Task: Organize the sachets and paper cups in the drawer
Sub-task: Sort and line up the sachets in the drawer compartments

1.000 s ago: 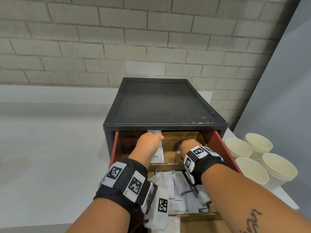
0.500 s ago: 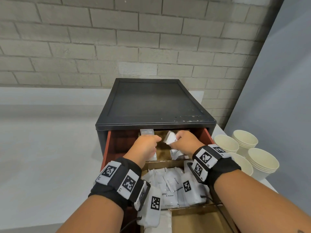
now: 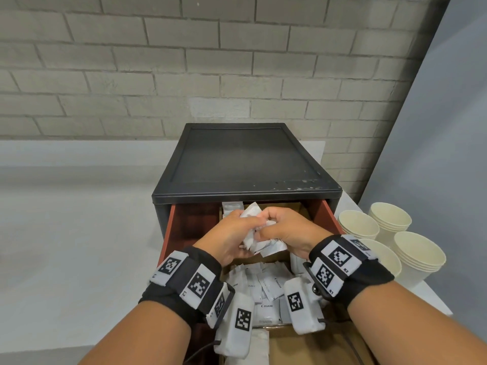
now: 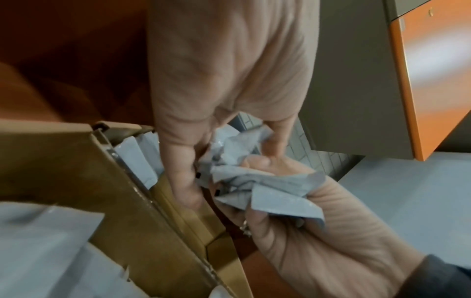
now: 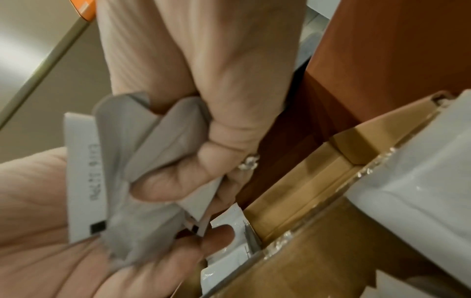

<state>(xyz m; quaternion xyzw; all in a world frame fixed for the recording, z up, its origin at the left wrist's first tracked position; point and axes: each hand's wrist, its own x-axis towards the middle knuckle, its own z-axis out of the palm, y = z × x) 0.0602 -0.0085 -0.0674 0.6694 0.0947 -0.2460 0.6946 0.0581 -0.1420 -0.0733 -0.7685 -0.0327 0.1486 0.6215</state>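
Both hands meet over the back compartment of the open drawer (image 3: 184, 233). Between them is a crumpled bunch of white sachets (image 3: 259, 241). My left hand (image 3: 237, 227) grips it from the left and my right hand (image 3: 266, 227) from the right. The left wrist view shows the left hand's fingers (image 4: 183, 171) curled into the bunch of sachets (image 4: 267, 187), with the right hand (image 4: 318, 231) cupping it from below. From the right wrist, the right hand's fingers (image 5: 224, 137) pinch the sachets (image 5: 132, 161) against the left palm (image 5: 38, 211). Stacked cream paper cups (image 3: 390, 225) stand on the counter to the right.
The black cabinet (image 3: 245, 159) stands against a brick wall. Cardboard dividers (image 4: 114, 191) split the drawer. More white sachets (image 3: 266, 285), some marked Cream, fill the middle compartment. One sachet (image 3: 232, 206) stands at the back. White counter (image 3: 79, 246) lies to the left.
The right hand lifted sachets out of the back compartment and moved left to the left hand. Both hands now hold one bunch above the compartment.
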